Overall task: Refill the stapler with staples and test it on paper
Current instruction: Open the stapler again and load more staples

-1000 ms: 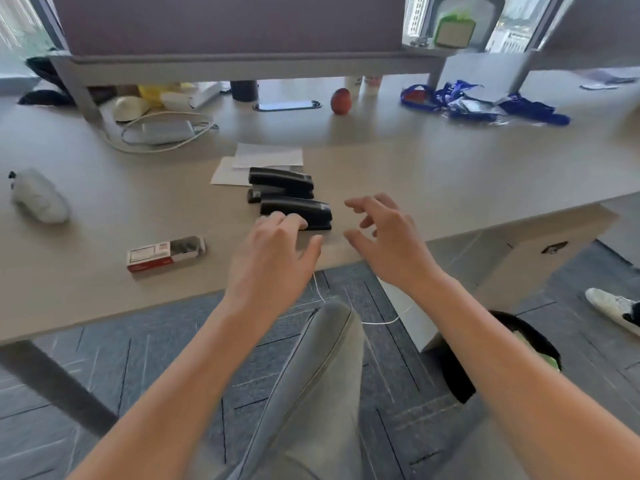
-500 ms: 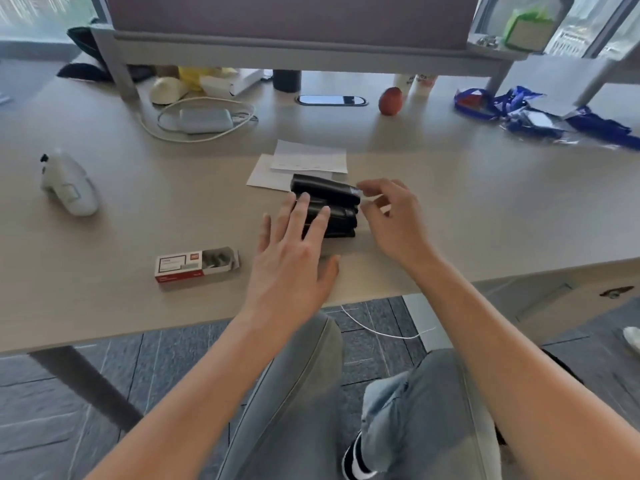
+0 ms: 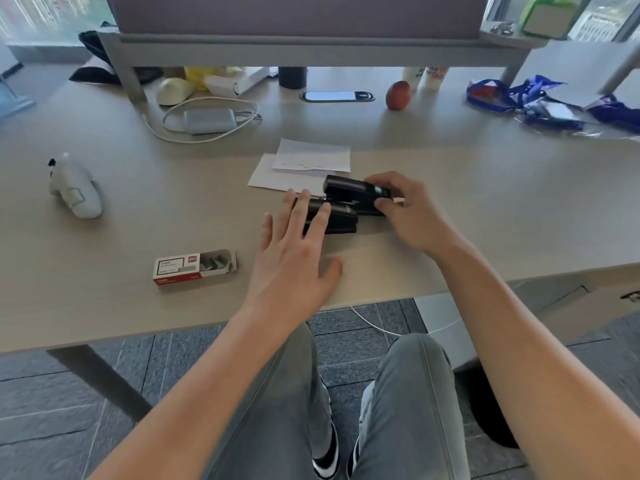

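Observation:
Two black staplers lie side by side on the desk. The far stapler (image 3: 353, 195) is gripped at its right end by my right hand (image 3: 410, 211), thumb in front and fingers behind. My left hand (image 3: 298, 251) lies flat with spread fingers resting on the near stapler (image 3: 337, 218). A red and white staple box (image 3: 194, 267) sits open to the left, with staple strips showing inside. Two sheets of white paper (image 3: 304, 164) lie just behind the staplers.
A white handheld device (image 3: 76, 190) lies at the far left. A grey charger with its cable (image 3: 207, 120), a phone (image 3: 336, 96) and an apple (image 3: 398, 95) are at the back. Blue lanyards (image 3: 519, 98) pile at the back right. The desk edge (image 3: 346, 303) runs above my knees.
Both hands moved forward onto the staplers. My right hand closed around the far stapler's right end, and my left hand settled flat on the near one.

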Action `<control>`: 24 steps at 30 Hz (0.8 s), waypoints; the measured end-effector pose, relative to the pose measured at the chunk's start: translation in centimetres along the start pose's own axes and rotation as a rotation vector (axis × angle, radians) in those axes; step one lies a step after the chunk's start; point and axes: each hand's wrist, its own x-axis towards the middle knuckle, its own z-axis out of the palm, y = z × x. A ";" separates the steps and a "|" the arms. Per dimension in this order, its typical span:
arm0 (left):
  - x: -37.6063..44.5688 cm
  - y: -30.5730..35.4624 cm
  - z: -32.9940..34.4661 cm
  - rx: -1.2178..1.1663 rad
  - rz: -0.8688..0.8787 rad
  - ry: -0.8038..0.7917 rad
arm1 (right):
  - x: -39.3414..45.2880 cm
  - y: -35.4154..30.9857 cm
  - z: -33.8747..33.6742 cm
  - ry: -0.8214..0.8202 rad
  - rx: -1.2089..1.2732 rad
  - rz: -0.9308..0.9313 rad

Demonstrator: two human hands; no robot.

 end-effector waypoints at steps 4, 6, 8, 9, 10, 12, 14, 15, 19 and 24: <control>0.3 0.7 -0.2 0.014 -0.026 -0.023 | -2.8 1.7 -1.9 0.115 0.001 0.063; 0.3 1.2 -0.1 0.028 -0.034 -0.037 | -4.2 2.6 -2.8 0.172 -0.032 0.094; 0.2 1.7 0.1 0.040 -0.039 -0.045 | -5.6 3.2 -3.8 0.213 -0.053 0.118; 0.1 2.0 0.2 0.041 -0.042 -0.044 | -6.2 3.4 -4.1 0.219 -0.053 0.117; 0.0 2.2 0.2 0.040 -0.042 -0.040 | -6.9 3.5 -4.4 0.216 -0.048 0.108; -0.3 2.9 0.3 0.040 -0.025 -0.019 | -8.0 3.4 -4.5 0.201 -0.034 0.092; -0.8 3.6 0.3 0.024 0.004 0.001 | -8.7 3.0 -4.2 0.183 -0.018 0.076; -1.1 3.9 0.3 0.002 0.015 0.003 | -9.0 2.7 -4.0 0.171 -0.006 0.066; -3.2 4.3 0.3 -0.062 -0.008 -0.021 | -9.8 1.4 -2.6 0.096 0.025 0.046; -6.4 3.0 -0.2 -0.037 -0.071 -0.046 | -10.7 -1.3 0.1 0.027 0.073 -0.016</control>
